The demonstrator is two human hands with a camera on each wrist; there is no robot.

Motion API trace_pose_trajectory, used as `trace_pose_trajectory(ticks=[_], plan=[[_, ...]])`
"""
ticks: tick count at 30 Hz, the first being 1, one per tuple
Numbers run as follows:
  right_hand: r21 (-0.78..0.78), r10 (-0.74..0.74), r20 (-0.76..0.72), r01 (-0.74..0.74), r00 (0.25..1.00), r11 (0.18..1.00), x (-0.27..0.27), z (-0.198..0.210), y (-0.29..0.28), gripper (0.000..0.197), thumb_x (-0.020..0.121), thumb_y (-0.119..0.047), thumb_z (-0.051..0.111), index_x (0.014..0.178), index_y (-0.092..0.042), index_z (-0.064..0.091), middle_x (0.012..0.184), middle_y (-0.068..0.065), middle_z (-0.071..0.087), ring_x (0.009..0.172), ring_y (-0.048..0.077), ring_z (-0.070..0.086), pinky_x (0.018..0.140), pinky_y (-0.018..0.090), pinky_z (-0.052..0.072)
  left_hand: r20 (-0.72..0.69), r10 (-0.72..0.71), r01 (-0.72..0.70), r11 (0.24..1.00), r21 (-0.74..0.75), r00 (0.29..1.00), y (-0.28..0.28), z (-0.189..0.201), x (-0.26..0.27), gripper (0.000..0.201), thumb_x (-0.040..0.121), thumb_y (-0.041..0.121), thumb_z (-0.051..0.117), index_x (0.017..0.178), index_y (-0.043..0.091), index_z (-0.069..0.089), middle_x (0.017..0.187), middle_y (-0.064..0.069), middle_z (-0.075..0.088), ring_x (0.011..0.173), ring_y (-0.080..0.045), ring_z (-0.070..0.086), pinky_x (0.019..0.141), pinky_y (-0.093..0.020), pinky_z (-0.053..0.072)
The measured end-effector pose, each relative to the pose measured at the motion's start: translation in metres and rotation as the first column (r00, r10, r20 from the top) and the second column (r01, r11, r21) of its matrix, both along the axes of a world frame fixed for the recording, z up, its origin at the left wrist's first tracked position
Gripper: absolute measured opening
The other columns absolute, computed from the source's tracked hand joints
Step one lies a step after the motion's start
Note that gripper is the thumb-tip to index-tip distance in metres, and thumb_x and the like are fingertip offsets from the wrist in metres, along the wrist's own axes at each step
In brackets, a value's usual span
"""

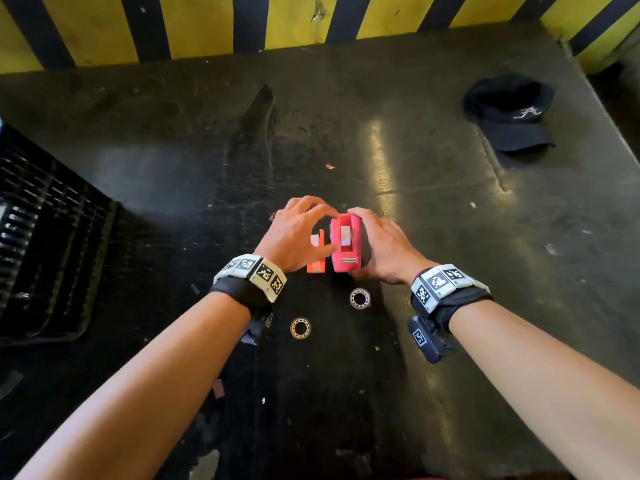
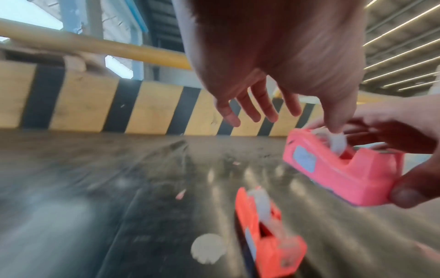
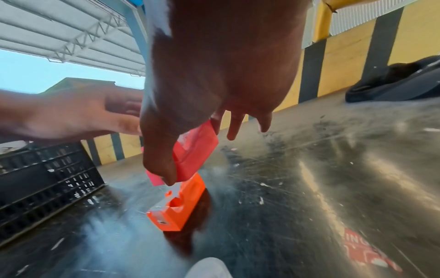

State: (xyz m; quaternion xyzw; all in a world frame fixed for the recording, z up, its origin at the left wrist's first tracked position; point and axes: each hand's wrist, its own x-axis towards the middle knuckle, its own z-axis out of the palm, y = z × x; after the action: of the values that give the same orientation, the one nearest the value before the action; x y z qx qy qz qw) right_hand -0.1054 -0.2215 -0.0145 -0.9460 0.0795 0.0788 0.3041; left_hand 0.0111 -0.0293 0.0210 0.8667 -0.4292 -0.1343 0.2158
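Observation:
My right hand grips a pink tape dispenser by its sides and holds it tilted above the dark table. In the left wrist view my left hand has its fingers spread and straight, and its thumb touches the white tape roll in the top of the pink tape dispenser. An orange tape dispenser stands on the table just below and left of the pink one, partly hidden by my left hand. The right wrist view shows the orange tape dispenser under the pink tape dispenser.
Two metal bearing rings lie on the table close in front of my wrists. A black slatted crate stands at the left edge. A black cap lies at the far right. A yellow-and-black striped wall closes the back.

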Motion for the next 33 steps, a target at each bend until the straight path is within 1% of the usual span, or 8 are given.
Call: trace_pose_trajectory(ticks=[8, 15, 20, 24, 27, 29, 31, 33], plan=[[-0.049, 0.012, 0.004, -0.012, 1.000, 0.999, -0.015, 0.011, 0.015, 0.116, 0.057, -0.057, 0.084, 0.152, -0.028, 0.025, 0.147, 0.003, 0.053, 0.129, 0.032, 0.054, 0.109, 0.053, 0.039, 0.039, -0.032, 0.026, 0.990, 0.139, 0.999, -0.008, 0.012, -0.023, 0.050, 0.080, 0.049, 0.077, 0.123, 0.026, 0.067, 0.148, 0.000, 0.048, 0.141, -0.028, 0.039, 0.106, -0.052, 0.043], [-0.101, -0.052, -0.109, 0.041, 0.993, 0.994, -0.016, -0.004, 0.000, 0.115, 0.055, -0.043, 0.092, 0.148, -0.030, 0.025, 0.139, 0.002, 0.058, 0.125, 0.034, 0.057, 0.106, 0.056, 0.041, -0.074, 0.010, -0.007, 0.999, 0.050, 0.997, -0.005, 0.018, -0.025, 0.043, 0.083, 0.040, 0.076, 0.120, 0.023, 0.061, 0.117, 0.004, 0.073, 0.107, -0.019, 0.064, 0.097, -0.031, 0.044], [-0.135, -0.116, -0.236, 0.086, 0.965, 0.987, 0.000, -0.021, -0.016, 0.118, 0.059, -0.041, 0.095, 0.151, -0.030, 0.022, 0.138, 0.009, 0.059, 0.126, 0.037, 0.056, 0.104, 0.053, 0.041, -0.129, 0.053, -0.046, 0.997, 0.057, 0.990, 0.003, 0.013, -0.017, 0.042, 0.083, 0.032, 0.078, 0.119, 0.020, 0.062, 0.113, 0.005, 0.075, 0.104, -0.017, 0.069, 0.105, -0.040, 0.046], [-0.125, -0.140, -0.269, 0.110, 0.953, 0.986, 0.013, -0.034, -0.016, 0.117, 0.061, -0.037, 0.095, 0.151, -0.030, 0.020, 0.138, 0.012, 0.060, 0.129, 0.039, 0.054, 0.106, 0.053, 0.040, -0.173, 0.071, -0.063, 0.997, 0.055, 0.982, 0.008, 0.000, -0.008, 0.043, 0.080, 0.033, 0.079, 0.119, 0.024, 0.061, 0.111, 0.006, 0.073, 0.105, -0.018, 0.067, 0.097, -0.043, 0.053], [-0.115, -0.154, -0.300, 0.124, 0.942, 0.986, 0.017, -0.044, -0.016, 0.122, 0.064, -0.034, 0.095, 0.157, -0.030, 0.015, 0.152, 0.013, 0.049, 0.141, 0.038, 0.044, 0.112, 0.056, 0.036, -0.183, 0.074, -0.064, 0.996, 0.063, 0.980, 0.007, -0.009, -0.002, 0.044, 0.080, 0.033, 0.080, 0.119, 0.025, 0.061, 0.112, 0.008, 0.072, 0.107, -0.016, 0.067, 0.097, -0.042, 0.054], [-0.067, -0.157, -0.302, 0.144, 0.940, 0.987, 0.016, -0.046, -0.015, 0.131, 0.062, -0.041, 0.095, 0.161, -0.032, 0.010, 0.169, 0.008, 0.025, 0.154, 0.035, 0.024, 0.120, 0.063, 0.023, -0.183, 0.072, -0.061, 0.996, 0.065, 0.980, 0.007, -0.015, 0.002, 0.044, 0.080, 0.034, 0.080, 0.120, 0.025, 0.061, 0.113, 0.008, 0.073, 0.107, -0.016, 0.067, 0.097, -0.042, 0.054], [-0.004, -0.168, -0.182, 0.170, 0.969, 0.985, 0.018, -0.043, -0.012, 0.117, 0.066, -0.048, 0.089, 0.161, -0.031, 0.023, 0.171, 0.005, 0.020, 0.156, 0.034, 0.019, 0.124, 0.059, 0.021, -0.182, 0.071, -0.061, 0.996, 0.061, 0.981, 0.008, -0.021, 0.005, 0.044, 0.080, 0.035, 0.079, 0.119, 0.026, 0.061, 0.113, 0.008, 0.073, 0.107, -0.016, 0.068, 0.095, -0.042, 0.056], [0.109, -0.190, 0.005, 0.189, 0.982, 0.976, 0.020, -0.037, -0.008, 0.071, 0.074, -0.044, 0.078, 0.140, -0.027, 0.057, 0.156, 0.006, 0.044, 0.144, 0.029, 0.042, 0.119, 0.047, 0.034, -0.180, 0.077, -0.069, 0.996, 0.053, 0.981, 0.008, -0.028, 0.005, 0.043, 0.080, 0.034, 0.080, 0.118, 0.024, 0.063, 0.111, 0.008, 0.075, 0.105, -0.016, 0.070, 0.094, -0.042, 0.056]])
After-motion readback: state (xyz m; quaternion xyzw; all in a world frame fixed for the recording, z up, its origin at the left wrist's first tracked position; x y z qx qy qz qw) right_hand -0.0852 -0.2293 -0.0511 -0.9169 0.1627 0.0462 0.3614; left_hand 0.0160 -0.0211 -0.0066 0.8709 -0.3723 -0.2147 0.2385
